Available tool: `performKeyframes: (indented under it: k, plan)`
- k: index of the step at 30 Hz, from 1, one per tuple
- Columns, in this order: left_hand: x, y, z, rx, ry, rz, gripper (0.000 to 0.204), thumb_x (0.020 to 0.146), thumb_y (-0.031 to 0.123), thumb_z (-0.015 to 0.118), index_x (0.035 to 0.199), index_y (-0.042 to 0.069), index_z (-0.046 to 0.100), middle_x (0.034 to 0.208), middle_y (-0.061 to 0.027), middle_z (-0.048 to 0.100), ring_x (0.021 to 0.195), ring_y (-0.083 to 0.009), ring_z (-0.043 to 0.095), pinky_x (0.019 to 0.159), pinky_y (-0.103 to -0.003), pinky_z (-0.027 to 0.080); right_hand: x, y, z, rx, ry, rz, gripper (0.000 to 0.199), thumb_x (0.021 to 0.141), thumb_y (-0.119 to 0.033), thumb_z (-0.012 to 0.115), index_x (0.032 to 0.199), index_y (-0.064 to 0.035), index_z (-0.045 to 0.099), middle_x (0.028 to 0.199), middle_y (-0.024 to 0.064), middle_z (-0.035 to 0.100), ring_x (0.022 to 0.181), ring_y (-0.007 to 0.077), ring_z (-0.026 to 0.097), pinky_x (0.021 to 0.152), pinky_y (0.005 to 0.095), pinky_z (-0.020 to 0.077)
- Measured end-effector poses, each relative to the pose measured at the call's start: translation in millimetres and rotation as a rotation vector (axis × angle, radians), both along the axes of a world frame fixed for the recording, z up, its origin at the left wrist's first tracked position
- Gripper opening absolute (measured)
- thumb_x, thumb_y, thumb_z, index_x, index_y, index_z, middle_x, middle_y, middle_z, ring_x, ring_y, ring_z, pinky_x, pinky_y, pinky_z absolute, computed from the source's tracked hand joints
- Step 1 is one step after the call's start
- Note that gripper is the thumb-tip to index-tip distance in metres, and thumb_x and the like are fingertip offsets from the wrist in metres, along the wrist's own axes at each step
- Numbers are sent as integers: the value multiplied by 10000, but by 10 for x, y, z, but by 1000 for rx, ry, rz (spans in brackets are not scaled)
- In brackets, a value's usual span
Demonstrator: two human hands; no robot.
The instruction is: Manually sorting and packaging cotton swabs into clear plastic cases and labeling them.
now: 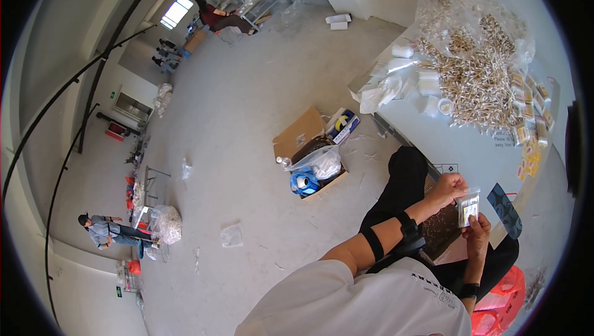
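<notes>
A small clear zip bag [467, 212] filled with cotton swabs is held up over my lap, close to the table edge. My left hand [448, 189] pinches the bag's top corner between thumb and fingers. Lower down, my right hand [476, 237] grips the bottom, its thumb over a pale label on the front. Beyond my hands, a large heap of loose cotton swabs [476, 82] spills from a big clear plastic bag [445, 2] onto the grey table [427, 132]. Several filled packs [531, 104] lie along the heap's right side, beside scattered yellow labels [529, 158].
A dark blue patterned flat object [504, 210] lies at the table's near edge. White tubs [428, 82] and crumpled plastic [382, 93] sit on its left. On the floor stands an open cardboard box [300, 129]. A red stool [507, 299] is beside me. Other people [111, 231] are farther off.
</notes>
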State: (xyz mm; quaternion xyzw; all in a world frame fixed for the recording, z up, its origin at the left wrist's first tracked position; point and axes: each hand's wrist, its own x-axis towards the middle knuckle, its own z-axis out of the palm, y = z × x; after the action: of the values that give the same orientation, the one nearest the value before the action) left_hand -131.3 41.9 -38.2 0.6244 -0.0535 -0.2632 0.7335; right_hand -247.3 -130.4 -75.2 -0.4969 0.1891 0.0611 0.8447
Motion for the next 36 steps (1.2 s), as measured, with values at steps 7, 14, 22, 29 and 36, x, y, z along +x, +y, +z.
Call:
performKeyframes:
  k: [7,14,22,29,36]
  plan:
    - [467,732,-192,160,65,143,117,895,137,622,859,27,608,770,-51,638,670,-137,619,569,-259,497,-114,-318,-530,235,-57,-229,174,942,-188,594,1062,-65,623,836,9,672,602,76,587,473,184,402]
    - [512,997,-302,-366,184,162,135,932,133,588,1021,31,592,965,-100,657,852,-207,649,741,-316,521,-113,-318,-598,246,-139,-173,179,951,-211,586,1072,-86,626,858,-6,677,642,81,596,546,181,441]
    - [472,971,-303,-387,172,141,137,933,123,577,1033,31,596,973,-104,659,881,-214,649,769,-326,521,-135,-334,-654,253,-117,-247,197,951,-177,576,1105,-58,606,899,21,667,682,106,599,572,219,455]
    - [512,1037,-366,-378,141,112,145,920,132,608,1012,22,626,961,-127,671,881,-235,660,760,-351,547,-58,-140,-326,257,-25,-227,198,941,-156,567,1093,-31,588,874,55,653,672,110,614,555,221,480]
    - [593,1085,-277,-199,131,113,152,923,87,597,1056,14,600,1004,-147,663,902,-244,654,779,-343,537,19,-19,-74,640,-130,-289,212,951,-167,561,1065,12,570,865,119,658,673,158,639,573,245,505]
